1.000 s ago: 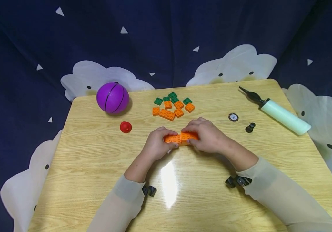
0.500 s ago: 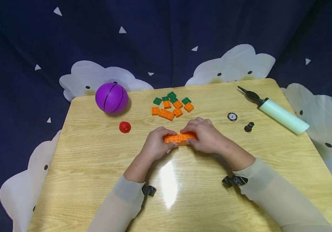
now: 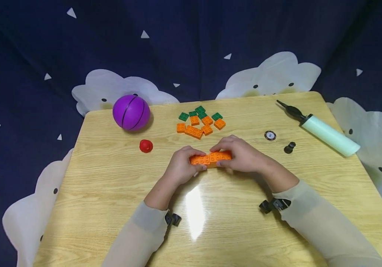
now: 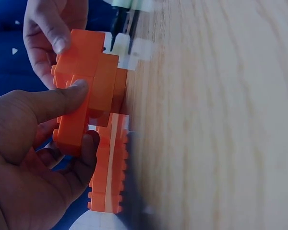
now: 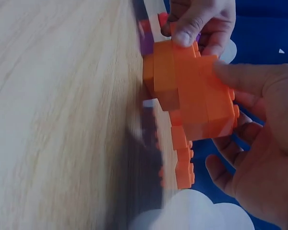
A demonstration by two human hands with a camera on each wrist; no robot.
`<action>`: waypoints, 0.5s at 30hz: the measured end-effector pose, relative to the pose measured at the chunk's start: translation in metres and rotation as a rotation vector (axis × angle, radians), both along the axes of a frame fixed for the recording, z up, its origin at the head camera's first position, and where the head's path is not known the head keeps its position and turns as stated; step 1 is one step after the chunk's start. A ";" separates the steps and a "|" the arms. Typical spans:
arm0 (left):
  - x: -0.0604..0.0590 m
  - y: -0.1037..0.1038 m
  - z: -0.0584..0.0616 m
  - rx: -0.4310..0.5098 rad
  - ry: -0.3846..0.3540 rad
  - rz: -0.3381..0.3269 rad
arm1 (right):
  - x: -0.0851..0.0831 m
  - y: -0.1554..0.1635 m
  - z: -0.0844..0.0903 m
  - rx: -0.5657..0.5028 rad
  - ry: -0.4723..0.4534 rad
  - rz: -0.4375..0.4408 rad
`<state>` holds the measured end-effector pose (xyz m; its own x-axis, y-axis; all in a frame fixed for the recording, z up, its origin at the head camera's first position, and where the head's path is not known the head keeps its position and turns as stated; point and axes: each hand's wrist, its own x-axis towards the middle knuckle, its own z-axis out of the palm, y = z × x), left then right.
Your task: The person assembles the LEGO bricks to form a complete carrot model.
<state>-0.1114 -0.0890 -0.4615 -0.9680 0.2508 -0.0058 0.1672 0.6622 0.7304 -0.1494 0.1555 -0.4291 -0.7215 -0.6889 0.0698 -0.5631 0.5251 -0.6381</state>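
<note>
Both hands hold one assembly of orange bricks [image 3: 210, 158] just above the middle of the wooden table [image 3: 110, 185]. My left hand [image 3: 181, 167] grips its left end, thumb on the near side and fingers over the top. My right hand [image 3: 241, 155] grips the right end the same way. In the left wrist view the orange bricks [image 4: 89, 96] sit between my thumb [image 4: 57, 103] and fingers, with the right hand's fingertips [image 4: 53, 38] beyond. The right wrist view shows the orange bricks [image 5: 192, 91] stacked in staggered layers, pinched by both hands.
A pile of loose orange and green bricks [image 3: 199, 121] lies behind the hands. A purple ball [image 3: 131, 112] and a red cap [image 3: 145, 145] sit at the left. At the right lie a pale green pump [image 3: 324, 132], a round black disc [image 3: 269, 135] and a small black piece [image 3: 289, 148].
The right hand has shifted a little, baring more of the bricks' right end. The left hand keeps its grip in the same place.
</note>
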 end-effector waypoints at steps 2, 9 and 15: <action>0.000 0.000 0.000 0.001 -0.008 0.002 | -0.002 0.002 -0.001 -0.019 -0.026 0.007; 0.001 0.000 0.001 0.004 -0.018 0.004 | -0.009 0.005 -0.004 -0.055 -0.109 -0.035; 0.000 0.001 0.001 -0.003 -0.016 0.001 | -0.017 0.006 -0.009 -0.074 -0.138 -0.091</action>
